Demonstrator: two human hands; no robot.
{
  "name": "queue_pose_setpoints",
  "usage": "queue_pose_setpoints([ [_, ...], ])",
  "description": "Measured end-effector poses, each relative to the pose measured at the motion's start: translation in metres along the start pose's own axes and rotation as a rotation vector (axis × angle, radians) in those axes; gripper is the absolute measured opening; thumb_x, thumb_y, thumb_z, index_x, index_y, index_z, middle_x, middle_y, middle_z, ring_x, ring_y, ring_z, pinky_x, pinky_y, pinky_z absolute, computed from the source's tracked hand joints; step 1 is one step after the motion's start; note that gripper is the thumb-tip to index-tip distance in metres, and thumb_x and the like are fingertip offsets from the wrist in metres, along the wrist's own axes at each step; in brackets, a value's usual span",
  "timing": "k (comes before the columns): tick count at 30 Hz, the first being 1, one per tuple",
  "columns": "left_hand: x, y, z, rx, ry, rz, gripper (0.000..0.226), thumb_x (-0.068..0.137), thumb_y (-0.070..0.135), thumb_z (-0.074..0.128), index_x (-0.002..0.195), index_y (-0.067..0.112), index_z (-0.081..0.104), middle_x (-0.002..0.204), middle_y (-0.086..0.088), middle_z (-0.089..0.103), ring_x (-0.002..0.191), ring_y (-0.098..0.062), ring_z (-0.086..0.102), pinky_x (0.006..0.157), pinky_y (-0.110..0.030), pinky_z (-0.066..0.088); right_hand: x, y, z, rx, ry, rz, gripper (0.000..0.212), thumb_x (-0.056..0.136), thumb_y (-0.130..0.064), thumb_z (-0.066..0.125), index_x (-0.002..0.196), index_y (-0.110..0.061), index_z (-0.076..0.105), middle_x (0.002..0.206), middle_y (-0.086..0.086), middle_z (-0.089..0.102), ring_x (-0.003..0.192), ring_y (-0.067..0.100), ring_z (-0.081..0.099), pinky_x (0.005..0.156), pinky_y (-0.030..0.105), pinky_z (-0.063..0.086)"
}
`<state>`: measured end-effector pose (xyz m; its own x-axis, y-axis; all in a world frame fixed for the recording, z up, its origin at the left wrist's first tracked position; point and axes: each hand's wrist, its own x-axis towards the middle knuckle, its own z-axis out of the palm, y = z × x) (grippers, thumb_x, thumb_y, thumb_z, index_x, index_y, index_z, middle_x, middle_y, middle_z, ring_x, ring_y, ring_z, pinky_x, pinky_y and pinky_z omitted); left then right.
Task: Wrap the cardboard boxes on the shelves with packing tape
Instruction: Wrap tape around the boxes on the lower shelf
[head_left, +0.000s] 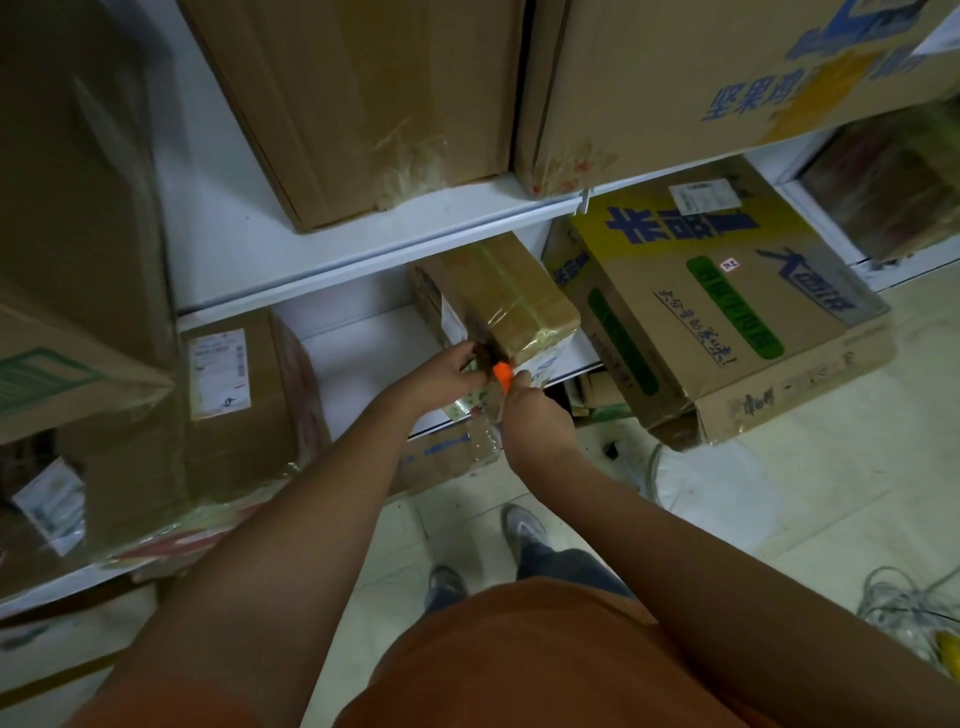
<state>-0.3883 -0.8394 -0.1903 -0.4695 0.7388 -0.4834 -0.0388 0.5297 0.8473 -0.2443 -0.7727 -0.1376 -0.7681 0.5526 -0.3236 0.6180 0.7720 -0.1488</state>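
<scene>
Both hands meet low on the shelf (363, 338): the left hand (441, 371) pinches the tape (470, 402), the right hand (535, 410) grips an orange cutter (502, 372) at six o'clock of the small taped box (511, 296). A slipped blade could nick fingers.

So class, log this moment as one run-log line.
stage: taping small box on shelf | left hand: holds tape | right hand: grips orange-tipped tool | big boxes: untouched

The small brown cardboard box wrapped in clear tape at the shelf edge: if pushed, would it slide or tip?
The small brown tape-wrapped cardboard box probably slides easily: glossy film on a smooth white shelf. It overhangs the edge, so it might tip off.
</scene>
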Motion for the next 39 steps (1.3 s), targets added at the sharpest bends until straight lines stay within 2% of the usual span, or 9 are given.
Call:
queue_pose_setpoints([
  [6, 0.007, 0.008, -0.003, 0.061, -0.016, 0.010, 0.021, 0.096, 0.009, 0.061, 0.117, 0.009, 0.059, 0.116, -0.007, 0.063, 0.105, -0.026, 0.065, 0.088, -0.047, 0.056, -0.004, 0.004, 0.009, 0.056, -0.048, 0.064, 0.036, 0.100, -0.007, 0.045, 0.134, -0.001, 0.034, 0.110, 0.012, 0.066, 0.096, 0.025, 0.069, 0.071, 0.029, 0.050],
  [9, 0.004, 0.009, -0.009, 0.023, 0.028, -0.024, 0.003, 0.098, 0.011, 0.060, 0.101, 0.009, 0.058, 0.089, -0.005, 0.066, 0.067, -0.018, 0.068, 0.055, -0.032, 0.058, -0.014, 0.019, 0.022, 0.146, -0.137, 0.175, 0.040, 0.098, -0.007, 0.049, 0.135, 0.000, 0.036, 0.117, 0.014, 0.065, 0.105, 0.026, 0.067, 0.079, 0.030, 0.052],
  [12, 0.003, 0.007, -0.020, -0.046, 0.062, -0.074, 0.005, 0.100, 0.012, 0.057, 0.099, 0.007, 0.055, 0.081, -0.004, 0.068, 0.048, -0.018, 0.065, 0.049, -0.031, 0.056, -0.031, 0.043, 0.037, 0.150, -0.182, 0.172, 0.032, 0.103, -0.012, 0.039, 0.133, -0.003, 0.044, 0.113, 0.012, 0.066, 0.100, 0.025, 0.066, 0.074, 0.030, 0.049],
  [17, -0.007, 0.010, -0.024, -0.204, 0.130, -0.062, 0.009, 0.099, 0.007, 0.058, 0.090, 0.004, 0.055, 0.087, -0.019, 0.073, 0.074, -0.036, 0.071, 0.057, -0.039, 0.059, -0.030, 0.061, 0.024, 0.288, 0.114, 0.074, 0.022, 0.105, -0.028, 0.041, 0.119, -0.012, 0.046, 0.086, 0.006, 0.066, 0.053, 0.011, 0.045, 0.042, 0.024, 0.028],
  [22, -0.022, 0.021, -0.007, -0.275, 0.271, -0.067, 0.015, 0.097, 0.006, 0.060, 0.085, 0.010, 0.053, 0.100, -0.033, 0.069, 0.080, -0.047, 0.070, 0.075, -0.062, 0.058, 0.007, 0.055, -0.014, 0.409, 0.423, 0.029, 0.050, 0.094, -0.047, 0.059, 0.128, -0.012, 0.047, 0.129, 0.010, 0.048, 0.081, 0.026, 0.063, 0.058, 0.031, 0.047],
  [27, -0.033, 0.009, 0.002, -0.220, 0.356, -0.045, 0.009, 0.080, 0.031, 0.071, 0.077, 0.028, 0.063, 0.100, -0.025, 0.069, 0.088, -0.040, 0.071, 0.077, -0.061, 0.058, 0.045, 0.038, -0.036, 0.378, 0.236, 0.019, 0.110, 0.074, -0.072, 0.068, 0.156, -0.027, 0.010, 0.159, 0.017, 0.013, 0.111, 0.039, 0.060, 0.075, 0.040, 0.052],
  [32, -0.064, 0.023, 0.004, -0.329, 0.389, -0.030, 0.015, 0.098, -0.003, 0.053, 0.086, 0.004, 0.047, 0.103, -0.036, 0.063, 0.061, -0.025, 0.072, 0.049, -0.034, 0.057, 0.068, 0.039, -0.039, 0.379, 0.162, 0.070, 0.102, 0.076, -0.059, 0.075, 0.154, -0.025, 0.018, 0.156, 0.022, 0.009, 0.096, 0.042, 0.064, 0.070, 0.035, 0.046],
  [36, -0.078, 0.022, -0.012, -0.359, 0.516, -0.037, 0.006, 0.098, 0.000, 0.055, 0.094, 0.002, 0.051, 0.095, -0.031, 0.065, 0.057, -0.017, 0.071, 0.046, -0.027, 0.054, 0.070, 0.069, -0.041, 0.368, 0.118, -0.120, 0.099, 0.074, -0.050, 0.080, 0.151, -0.024, 0.023, 0.151, 0.020, 0.017, 0.096, 0.040, 0.061, 0.072, 0.034, 0.047],
  [39, -0.091, 0.018, -0.031, -0.187, 0.816, -0.059, 0.012, 0.098, 0.016, 0.060, 0.087, 0.013, 0.057, 0.080, -0.006, 0.066, 0.061, -0.006, 0.066, 0.052, -0.019, 0.048, 0.076, 0.102, -0.052, 0.122, 0.029, -0.362, 0.109, 0.070, -0.054, 0.080, 0.155, -0.032, 0.015, 0.154, 0.015, 0.016, 0.100, 0.040, 0.062, 0.072, 0.038, 0.051],
])
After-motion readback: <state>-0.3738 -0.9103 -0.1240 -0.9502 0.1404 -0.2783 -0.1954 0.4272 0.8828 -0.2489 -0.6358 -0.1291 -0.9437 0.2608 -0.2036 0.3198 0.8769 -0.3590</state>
